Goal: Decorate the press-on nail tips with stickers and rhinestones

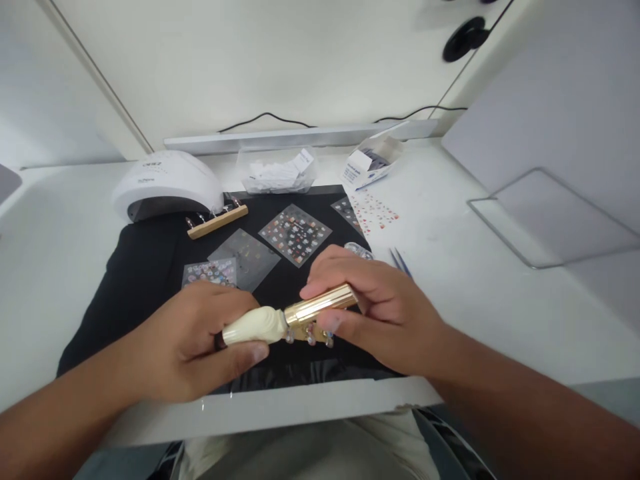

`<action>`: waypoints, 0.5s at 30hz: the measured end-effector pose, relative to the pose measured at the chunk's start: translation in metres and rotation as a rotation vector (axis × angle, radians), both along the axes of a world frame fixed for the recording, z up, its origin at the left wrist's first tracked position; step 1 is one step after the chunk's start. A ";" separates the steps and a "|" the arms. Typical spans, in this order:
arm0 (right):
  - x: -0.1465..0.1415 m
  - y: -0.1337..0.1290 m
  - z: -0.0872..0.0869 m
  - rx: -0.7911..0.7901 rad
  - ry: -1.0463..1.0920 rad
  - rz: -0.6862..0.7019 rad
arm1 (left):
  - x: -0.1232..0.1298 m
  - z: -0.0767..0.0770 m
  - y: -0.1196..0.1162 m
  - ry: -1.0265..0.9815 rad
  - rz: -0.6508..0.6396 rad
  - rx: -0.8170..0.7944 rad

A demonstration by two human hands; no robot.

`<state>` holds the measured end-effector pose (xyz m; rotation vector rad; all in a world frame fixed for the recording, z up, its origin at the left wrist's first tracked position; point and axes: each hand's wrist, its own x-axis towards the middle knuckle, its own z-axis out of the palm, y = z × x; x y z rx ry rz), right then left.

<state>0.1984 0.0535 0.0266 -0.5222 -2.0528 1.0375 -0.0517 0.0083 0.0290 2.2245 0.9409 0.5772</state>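
My left hand is closed around a cream-coloured bottle, which looks like nail polish and lies nearly level above the black cloth. At its right end sits a gold cap, gripped between the fingers and thumb of my right hand. Cap and bottle meet at a narrow neck; whether the cap is loose I cannot tell. Just below the cap, partly hidden, a wooden stand carries several nail tips with shiny decoration.
A white nail lamp stands back left, beside a wooden nail-tip holder. Sticker sheets lie on the black cloth. Behind are a clear box of white wipes and an open carton. Tweezers lie at right.
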 end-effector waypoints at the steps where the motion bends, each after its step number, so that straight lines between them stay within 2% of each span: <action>1: 0.002 0.000 0.001 -0.009 -0.012 -0.014 | 0.001 0.000 0.000 -0.006 -0.002 0.000; 8: 0.019 0.009 -0.007 -0.186 0.077 -0.146 | -0.010 -0.011 -0.002 -0.003 0.024 0.043; 12: 0.019 0.014 -0.011 -0.130 -0.011 -0.117 | -0.026 -0.015 0.001 0.011 0.024 0.089; 15: 0.014 0.015 -0.010 -0.022 -0.139 -0.016 | -0.034 -0.018 0.008 0.032 0.026 0.125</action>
